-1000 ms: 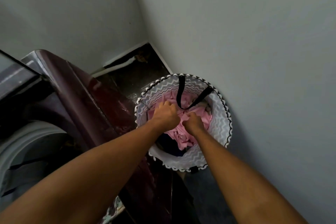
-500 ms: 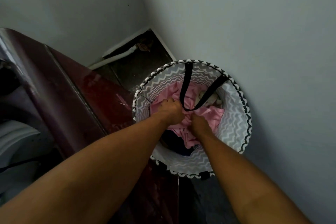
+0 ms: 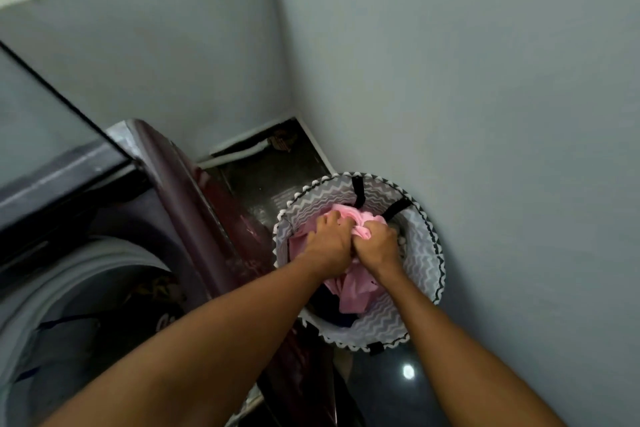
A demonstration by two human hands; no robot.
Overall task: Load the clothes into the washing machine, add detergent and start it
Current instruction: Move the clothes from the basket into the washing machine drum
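Observation:
A round laundry basket (image 3: 420, 263) with a grey zigzag lining and black straps stands on the floor against the right wall. Inside lies a pink garment (image 3: 353, 291) over darker clothes. My left hand (image 3: 329, 243) and my right hand (image 3: 379, 246) are side by side in the basket, each gripping a bunch of the pink fabric. To the left is the top-loading washing machine with a maroon body (image 3: 194, 204); its open drum (image 3: 86, 305) holds some dark clothes.
The raised machine lid (image 3: 41, 121) leans at the far left. A narrow dark floor gap with a white pipe (image 3: 239, 156) lies behind the basket. Grey walls close in at the back and the right.
The view has tilted up and left, bringing the drum and lid back into sight. Both hands stay closed on the pink garment, and its bunched top sits higher in the basket.

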